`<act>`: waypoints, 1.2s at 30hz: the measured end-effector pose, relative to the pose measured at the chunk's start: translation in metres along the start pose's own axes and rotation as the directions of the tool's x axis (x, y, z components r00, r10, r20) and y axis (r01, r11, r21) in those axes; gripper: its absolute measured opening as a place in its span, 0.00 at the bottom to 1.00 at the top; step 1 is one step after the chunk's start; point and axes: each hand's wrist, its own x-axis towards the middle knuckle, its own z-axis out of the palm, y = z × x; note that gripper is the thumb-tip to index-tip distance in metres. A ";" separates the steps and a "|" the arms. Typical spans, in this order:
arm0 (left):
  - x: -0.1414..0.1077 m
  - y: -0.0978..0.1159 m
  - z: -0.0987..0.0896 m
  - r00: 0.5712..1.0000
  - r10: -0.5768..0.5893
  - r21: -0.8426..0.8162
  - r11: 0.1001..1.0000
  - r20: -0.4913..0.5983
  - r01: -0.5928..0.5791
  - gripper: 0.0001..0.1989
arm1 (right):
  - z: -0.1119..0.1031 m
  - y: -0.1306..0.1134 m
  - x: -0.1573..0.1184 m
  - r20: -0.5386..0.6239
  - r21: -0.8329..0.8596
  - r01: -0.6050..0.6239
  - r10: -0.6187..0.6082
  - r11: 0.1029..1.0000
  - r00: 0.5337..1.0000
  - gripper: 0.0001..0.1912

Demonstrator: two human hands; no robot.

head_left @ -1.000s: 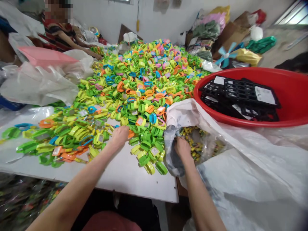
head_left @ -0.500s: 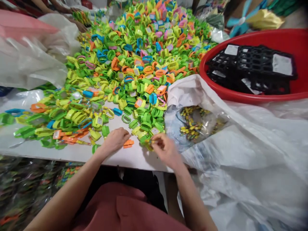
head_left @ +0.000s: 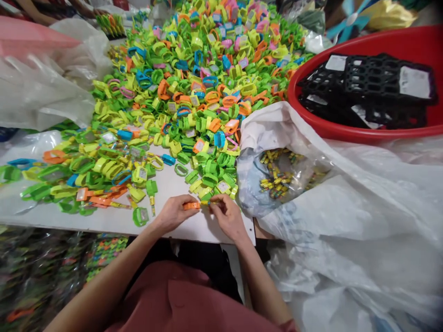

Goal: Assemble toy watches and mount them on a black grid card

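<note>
My left hand is closed on an orange plastic toy watch, low over the table's front edge. Facing it, my right hand pinches a small yellow printed stick, whose left end meets or nearly meets the orange piece. Fingers hide part of both things. Just beyond my hands lie green and yellow toy watches. To the left, a green toy watch has a yellow stick extending from it, and another green one lies at the table edge.
A large heap of bright toy watches covers the back of the white table. At right, an open white bag holds many yellow sticks. Behind it, a red basin contains black trays. Another person's arm shows at upper left.
My right hand has moved left with the yellow stick, toward my left hand. My left hand has picked the orange toy watch up from the table. A green watch with its stick now shows at left.
</note>
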 end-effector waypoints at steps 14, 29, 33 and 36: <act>0.003 0.003 0.013 0.997 0.082 0.118 0.990 0.008 -0.083 0.13 | -0.010 0.003 0.004 0.134 -0.072 0.174 -0.163 0.982 0.977 0.06; -0.017 -0.024 0.048 0.985 0.165 0.419 0.891 0.057 -0.174 0.12 | -0.008 0.014 -0.021 0.291 -0.048 0.342 -0.314 0.939 0.904 0.07; -0.015 -0.020 0.041 0.996 0.091 0.342 0.936 -0.003 -0.085 0.11 | -0.002 0.011 -0.024 0.209 -0.087 0.401 -0.377 0.912 0.902 0.09; -0.014 -0.020 0.037 0.996 0.084 0.262 0.961 0.024 -0.088 0.12 | -0.002 0.010 -0.024 0.192 -0.101 0.427 -0.404 0.898 0.894 0.09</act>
